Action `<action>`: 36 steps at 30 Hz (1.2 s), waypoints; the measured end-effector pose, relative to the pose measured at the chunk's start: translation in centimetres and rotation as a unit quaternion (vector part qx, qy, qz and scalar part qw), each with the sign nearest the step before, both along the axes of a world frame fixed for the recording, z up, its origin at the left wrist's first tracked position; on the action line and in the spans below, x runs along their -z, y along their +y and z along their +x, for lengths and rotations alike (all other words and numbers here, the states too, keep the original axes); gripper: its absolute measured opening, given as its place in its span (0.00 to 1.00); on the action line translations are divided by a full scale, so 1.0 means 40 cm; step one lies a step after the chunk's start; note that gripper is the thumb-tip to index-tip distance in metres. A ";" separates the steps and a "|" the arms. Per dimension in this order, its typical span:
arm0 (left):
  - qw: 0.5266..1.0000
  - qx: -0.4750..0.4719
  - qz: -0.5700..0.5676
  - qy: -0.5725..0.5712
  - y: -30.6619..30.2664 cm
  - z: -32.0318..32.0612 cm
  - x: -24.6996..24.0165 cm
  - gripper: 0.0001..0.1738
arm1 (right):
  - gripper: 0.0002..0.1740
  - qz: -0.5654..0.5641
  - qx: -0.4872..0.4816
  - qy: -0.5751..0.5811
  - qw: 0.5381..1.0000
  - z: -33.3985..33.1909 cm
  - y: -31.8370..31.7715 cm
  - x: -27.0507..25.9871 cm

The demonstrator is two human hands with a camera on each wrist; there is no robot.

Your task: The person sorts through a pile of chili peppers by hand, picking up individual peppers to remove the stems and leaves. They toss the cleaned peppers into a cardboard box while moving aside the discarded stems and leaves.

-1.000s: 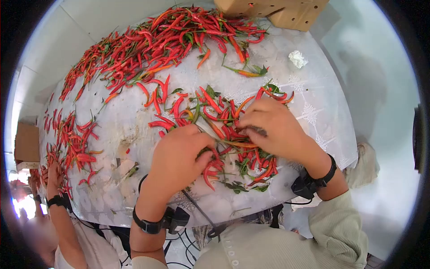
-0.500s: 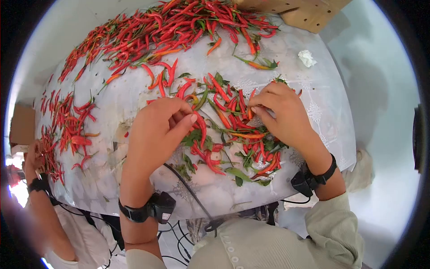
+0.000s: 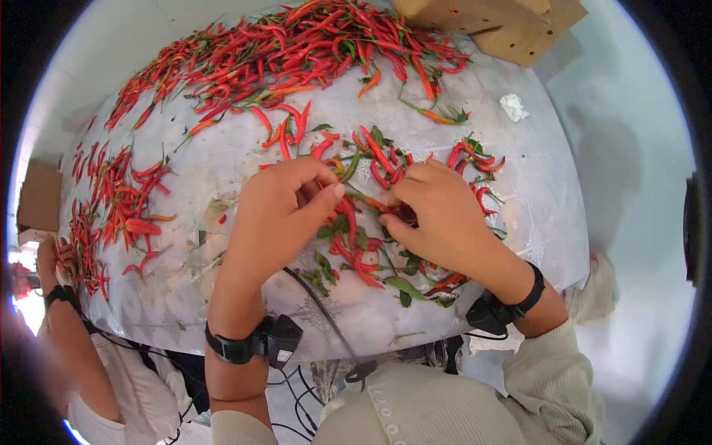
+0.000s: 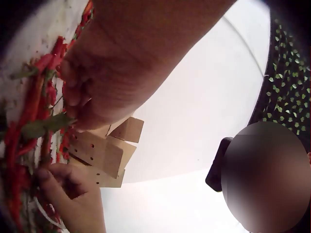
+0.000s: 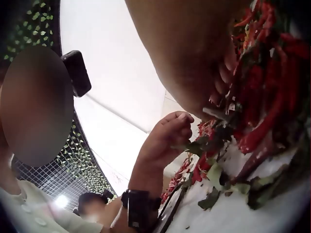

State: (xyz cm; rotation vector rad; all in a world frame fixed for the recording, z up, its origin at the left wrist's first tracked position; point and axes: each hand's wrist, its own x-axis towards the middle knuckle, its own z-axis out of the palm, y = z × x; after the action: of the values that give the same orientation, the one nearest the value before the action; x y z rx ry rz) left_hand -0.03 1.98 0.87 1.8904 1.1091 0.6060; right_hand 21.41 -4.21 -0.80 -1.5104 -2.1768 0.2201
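Red chilli peppers (image 3: 365, 267) with green stems and leaves lie in a loose heap between the two hands. My left hand (image 3: 273, 211) hovers at the heap's left side, thumb and forefinger bent close together above a red chilli (image 3: 348, 219). Its curled fingers also show in the right wrist view; I cannot tell whether they hold anything. The right hand (image 3: 437, 208) reaches into the middle of the heap. Its thumb and fingers pinch an orange-red chilli (image 3: 368, 199), whose one end is hidden under the fingers. A green chilli (image 3: 351, 167) lies just beyond them.
A large mound of chillies (image 3: 297, 55) covers the table's far side, by a cardboard box (image 3: 512, 37). Another chilli pile (image 3: 122, 200) lies left, where another person's hand (image 3: 53, 259) works. Crumpled white paper (image 3: 513, 107) is at right. A cable (image 3: 319, 304) runs by my left wrist.
My left hand has come up off the heap from the chillies it was among a second ago. The right hand moved out to the far side, then back in towards the middle.
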 end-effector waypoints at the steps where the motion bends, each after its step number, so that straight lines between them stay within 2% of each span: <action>1: 1.000 -0.003 -0.026 -0.017 0.001 -0.002 0.004 0.07 | 0.10 -0.008 0.002 0.028 1.000 0.005 -0.003 -0.001; 5: 0.991 -0.003 -0.109 -0.080 0.004 -0.004 0.004 0.07 | 0.09 0.006 0.036 0.159 0.987 0.013 0.002 -0.009; 6: 0.988 -0.001 -0.124 -0.095 0.002 -0.002 -0.002 0.08 | 0.09 -0.021 0.056 0.196 0.979 0.012 0.000 -0.013; 8: 0.988 -0.032 -0.081 -0.130 -0.007 0.011 -0.010 0.07 | 0.09 -0.072 0.096 0.269 0.956 0.009 -0.003 -0.022; 12: 0.976 -0.086 -0.086 -0.178 -0.015 0.029 -0.013 0.10 | 0.11 0.011 0.102 0.313 0.944 0.011 0.000 -0.002; 14: 0.976 -0.038 -0.131 -0.169 -0.006 0.025 0.006 0.12 | 0.13 0.021 0.085 0.343 0.935 0.002 0.002 0.004; 17: 0.966 0.005 -0.156 -0.204 -0.019 0.038 0.008 0.15 | 0.15 0.000 0.010 0.297 0.955 -0.011 -0.013 -0.014; 21: 0.938 0.016 -0.223 -0.267 -0.020 0.038 -0.003 0.14 | 0.19 -0.050 -0.012 0.347 0.936 -0.014 -0.021 -0.012; 24: 0.936 -0.045 -0.234 -0.259 -0.015 0.035 0.005 0.12 | 0.19 -0.066 -0.015 0.363 0.929 -0.017 -0.020 -0.004; 27: 0.913 -0.066 -0.225 -0.333 0.002 0.020 0.022 0.10 | 0.20 -0.099 0.011 0.296 0.950 -0.016 -0.028 -0.006; 29: 0.900 -0.086 -0.247 -0.349 0.005 0.016 0.003 0.10 | 0.19 0.016 0.037 0.125 0.991 -0.001 -0.017 0.000; 30: 0.892 -0.096 -0.257 -0.358 0.006 0.015 -0.008 0.11 | 0.19 0.074 0.049 0.036 0.995 0.002 -0.010 0.002; 33: 0.881 -0.157 -0.270 -0.356 0.007 0.023 -0.020 0.12 | 0.21 0.113 0.049 0.025 0.992 -0.014 0.001 0.003; 36: 0.874 -0.164 -0.285 -0.358 0.012 0.006 -0.024 0.12 | 0.21 0.065 -0.070 0.037 0.995 -0.043 0.000 -0.005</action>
State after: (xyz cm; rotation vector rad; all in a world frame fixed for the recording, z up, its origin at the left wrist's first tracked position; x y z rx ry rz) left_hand 0.20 2.45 1.82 0.8474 0.9539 0.9449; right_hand 19.70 -4.23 -0.62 -1.2605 -2.1952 0.1727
